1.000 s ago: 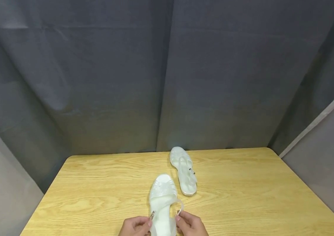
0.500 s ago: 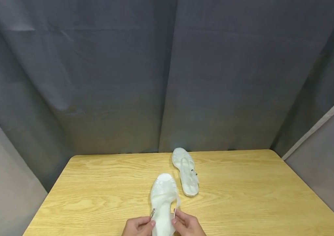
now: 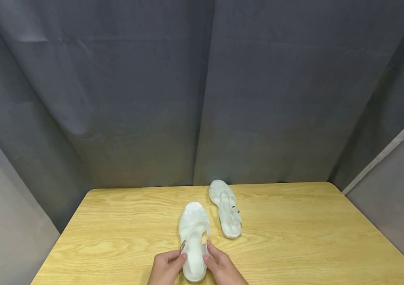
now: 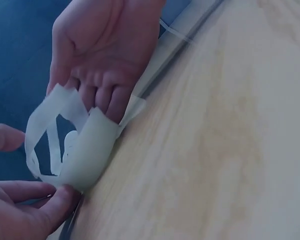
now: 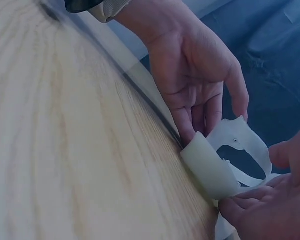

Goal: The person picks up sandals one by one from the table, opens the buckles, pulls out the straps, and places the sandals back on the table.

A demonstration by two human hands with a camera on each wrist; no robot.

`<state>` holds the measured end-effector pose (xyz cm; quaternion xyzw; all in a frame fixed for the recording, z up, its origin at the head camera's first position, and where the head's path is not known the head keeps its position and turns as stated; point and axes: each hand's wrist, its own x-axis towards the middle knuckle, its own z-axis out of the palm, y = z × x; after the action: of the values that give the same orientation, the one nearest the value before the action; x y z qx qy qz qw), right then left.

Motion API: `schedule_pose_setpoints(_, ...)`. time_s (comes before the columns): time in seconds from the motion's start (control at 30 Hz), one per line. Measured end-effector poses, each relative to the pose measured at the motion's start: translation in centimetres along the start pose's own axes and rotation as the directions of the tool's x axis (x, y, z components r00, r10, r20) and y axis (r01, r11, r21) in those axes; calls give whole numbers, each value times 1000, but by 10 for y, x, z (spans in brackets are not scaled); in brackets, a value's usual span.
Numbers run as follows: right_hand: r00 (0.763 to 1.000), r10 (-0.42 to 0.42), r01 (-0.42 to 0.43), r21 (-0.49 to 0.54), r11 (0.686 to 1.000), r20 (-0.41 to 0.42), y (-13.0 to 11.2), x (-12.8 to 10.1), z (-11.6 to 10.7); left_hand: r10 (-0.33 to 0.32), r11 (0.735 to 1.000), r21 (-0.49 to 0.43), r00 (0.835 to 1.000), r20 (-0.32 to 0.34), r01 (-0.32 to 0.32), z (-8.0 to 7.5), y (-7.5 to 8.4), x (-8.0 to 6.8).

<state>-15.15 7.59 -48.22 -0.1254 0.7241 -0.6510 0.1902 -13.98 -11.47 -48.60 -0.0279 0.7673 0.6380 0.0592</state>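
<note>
Translucent white sandal [image 3: 193, 237] flat on the wooden surface [image 3: 294, 245], heel end between both hands; left hand [image 3: 166, 267] pinching the buckle side of its strap, right hand [image 3: 221, 267] pinching the strap's other side. Second white sandal [image 3: 226, 209] lying just beyond the right hand, apart from the first. No readable brand or writing. Grey curtain [image 3: 202, 91] behind

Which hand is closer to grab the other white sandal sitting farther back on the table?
Probably the right hand. The far sandal lies to the right of the near sandal, which both hands touch; the left hand would have to cross over it.
</note>
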Motion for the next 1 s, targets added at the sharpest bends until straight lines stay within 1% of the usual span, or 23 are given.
schedule_pose_setpoints(0.07, 1000, -2, 1, -39, 999, -21, -1, 4, 1, -2, 1000, -6, 1000, -19, 2, 1, 0, 3)
schedule_pose_setpoints(0.13, 999, -28, 26, -83, 996, -25, -1, 8, 2, 2, 1000, -11, 999, -38, -2, 0, 1, 6)
schedule_pose_setpoints(0.27, 998, -50, 46, -124, 991, -27, -2, 17, 4, 11, 1000, 7, 997, -70, -11, -1, 2, 13)
schedule_pose_setpoints(0.37, 999, -35, 31, -90, 995, -40, -2, 25, 7, 11, 1000, 25, 996, -94, -9, -3, 2, 20)
schedule_pose_setpoints(0.43, 999, -19, 17, -54, 998, -50, -3, 32, 9, 7, 1000, 20, 994, -109, -5, -3, 2, 24)
schedule_pose_setpoints(0.5, 998, -7, 4, -43, 999, -64, -4, 38, 10, 0, 1000, 6, 993, -122, 1, -3, 2, 29)
schedule_pose_setpoints(0.6, 996, -4, -1, -59, 998, -84, -5, 46, 12, -3, 1000, -24, 991, -135, 0, -3, 1, 35)
schedule_pose_setpoints(0.67, 995, -14, 7, -75, 997, -96, -6, 50, 13, 2, 1000, -27, 989, -148, -6, -3, 1, 39)
schedule_pose_setpoints(0.9, 992, -25, 10, -123, 992, -120, -6, 67, 15, 26, 1000, 5, 979, -203, -26, -5, 5, 54)
schedule_pose_setpoints(1.0, 990, -30, 10, -150, 989, -135, -6, 74, 16, 37, 999, -6, 979, -199, -39, -6, 6, 60)
